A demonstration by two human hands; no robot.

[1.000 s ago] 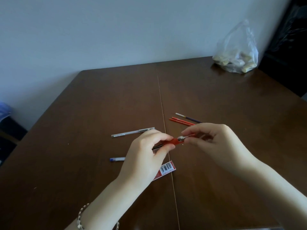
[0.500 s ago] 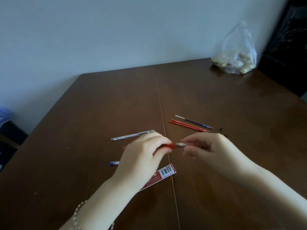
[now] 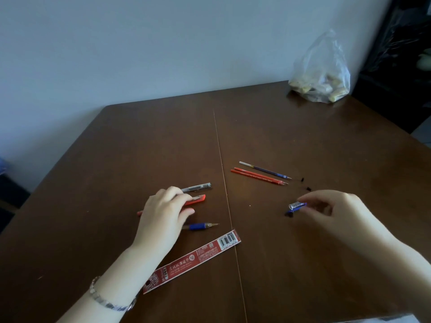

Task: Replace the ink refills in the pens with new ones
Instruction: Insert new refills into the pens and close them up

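Red pen (image 3: pixel 196 199) now laid down, lying left-right, left hand (image 3: pixel 163 213) over it

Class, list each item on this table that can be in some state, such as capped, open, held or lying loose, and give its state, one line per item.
red pen: capped, lying under the left hand
blue pen: uncapped, tip bare
clear pen: capped, lying flat
pen cap: pinched by the right hand
three refills: loose, side by side
refill packet: lying flat
plastic bag: standing, filled
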